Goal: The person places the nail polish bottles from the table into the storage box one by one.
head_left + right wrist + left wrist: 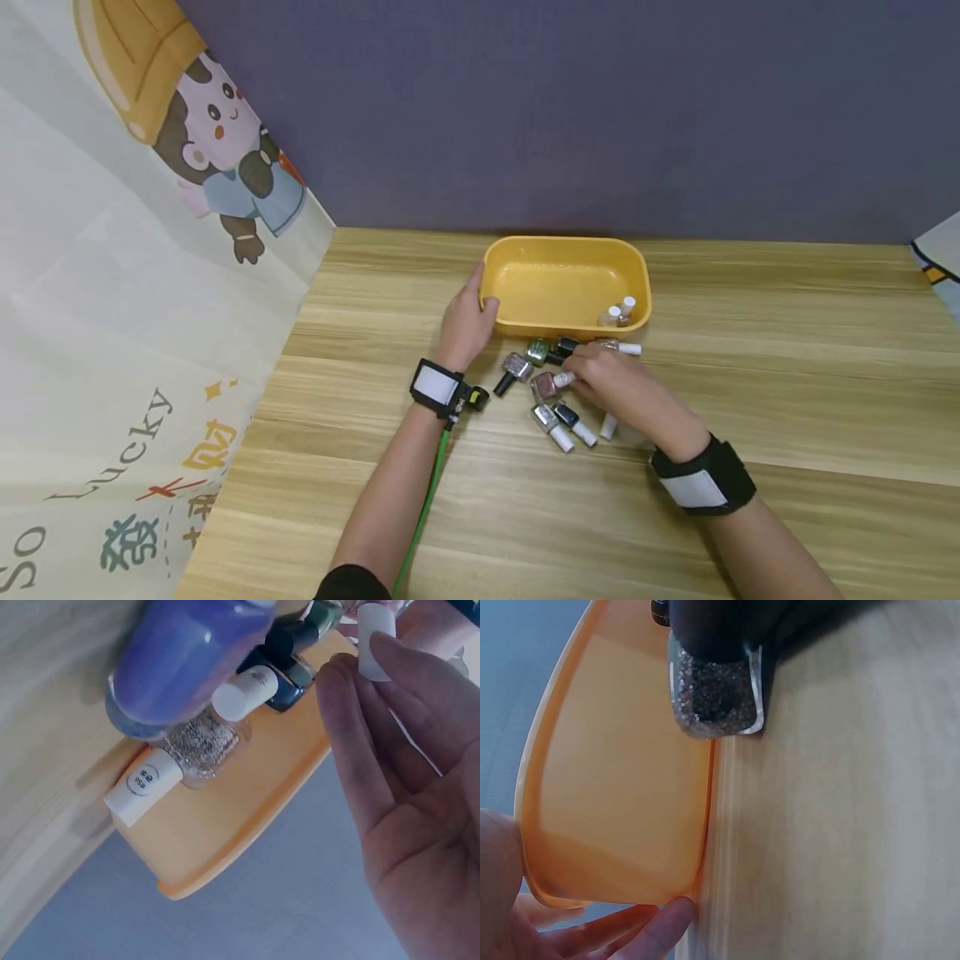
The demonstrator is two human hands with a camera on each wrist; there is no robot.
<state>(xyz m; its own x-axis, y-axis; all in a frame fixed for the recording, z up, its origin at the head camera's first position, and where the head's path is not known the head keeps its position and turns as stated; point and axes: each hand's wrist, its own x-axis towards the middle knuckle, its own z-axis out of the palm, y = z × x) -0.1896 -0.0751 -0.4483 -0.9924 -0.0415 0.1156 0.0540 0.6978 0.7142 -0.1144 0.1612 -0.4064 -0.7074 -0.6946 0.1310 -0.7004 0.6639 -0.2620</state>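
At the left end of a yellow plastic basket (566, 325), my left hand (467, 327) holds the wall; its fingers (664, 930) lie against the outside in the left wrist view. My right hand (618, 387) pinches the white cap (375, 641) of a pinkish glitter nail polish bottle (545, 387) between thumb and fingertips. Around it on the table lie a silver glitter bottle (517, 365), a green bottle (537, 351), a clear-silver one (546, 415) and a dark one (567, 412). Two white-capped bottles (613, 315) stand in the basket's front right corner.
The wooden table (787, 358) meets a dark blue panel (600, 117) behind the basket. A printed cloth (142, 333) hangs at the left. A green cable (423, 517) runs along my left forearm. Close to the right wrist camera lies a purple bottle (187, 660).
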